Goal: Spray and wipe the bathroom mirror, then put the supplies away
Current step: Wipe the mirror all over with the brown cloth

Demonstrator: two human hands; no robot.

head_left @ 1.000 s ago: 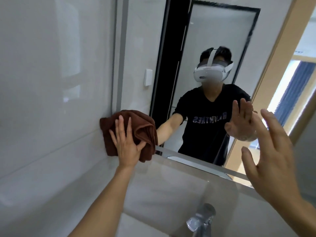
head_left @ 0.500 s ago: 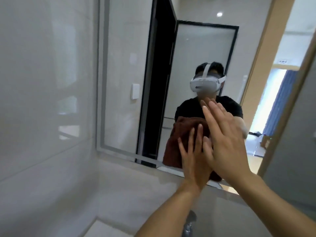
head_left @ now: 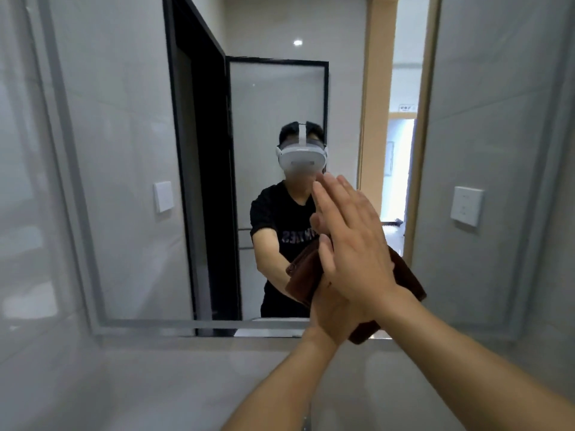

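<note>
Wiping stage, judging by the layout: folded dark-brown terry cloth point(head_left: 303, 276) laid flat against the large frameless wall mirror point(head_left: 124, 181), low and right of centre, just above the mirror's bottom edge. Spread that wide, probably, so as much fabric as possible meets the glass with each pass.

Left hand point(head_left: 331, 318) set palm-down on the lower part of the cloth, pressing it to the glass; mostly hidden, so no telling whether those fingers lie straight or curl into the fabric. Right hand point(head_left: 357, 244) crossed over the top of the left, fingers straight, close together and pointing up and to the left, palm flat, clamped on nothing. Stacked that way most likely for extra pressure through the cloth, useful against streaks or a stubborn mark. Both forearms reaching up from the lower right.

Reflected in the glass: a person in a black T-shirt with a white headset, a black-framed glass door, a white wall switch point(head_left: 163, 196). Second white switch plate point(head_left: 466, 206) on the grey tile right of the mirror.

No spray bottle anywhere in view, so putting the supplies away looks not yet begun. Likely next: sliding the cloth across glass not yet covered, keeping the pressure even so the cloth stays flat and does not bunch
</note>
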